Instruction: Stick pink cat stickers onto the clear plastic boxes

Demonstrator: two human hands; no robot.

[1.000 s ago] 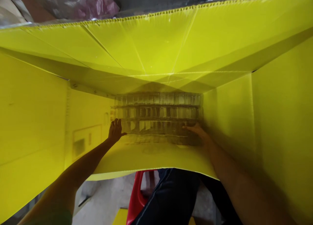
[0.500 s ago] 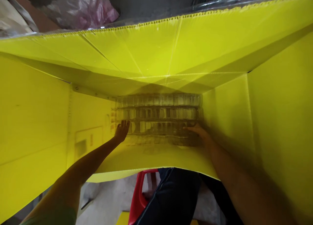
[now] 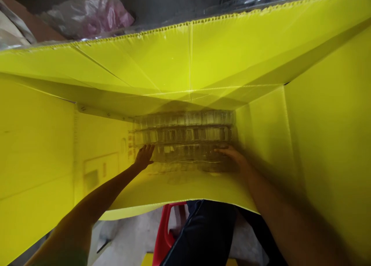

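Deep inside a tall yellow corrugated plastic box (image 3: 232, 49), several rows of clear plastic containers or trays (image 3: 188, 134) lie at the bottom; their exact kind is hard to make out in the dim light. My left hand (image 3: 144, 156) rests at the left end of the nearer row, fingers stretched out and apart. At that row's right end is my right hand (image 3: 230, 152), its fingers extended toward the middle over the clear plastic. Both palms face down or inward, and neither hand is wrapped round anything.
The box's near wall (image 3: 185, 188) bows in front of my legs. A red plastic stool (image 3: 164, 229) stands below it by my dark trousers (image 3: 203, 235). Beyond the far wall lie a clear and pink plastic bag (image 3: 107, 15) and clear plastic sheeting (image 3: 261, 1).
The view has shifted slightly, so the box appears a little further left. Both hands stay at the two ends of the near row, with almost no movement.
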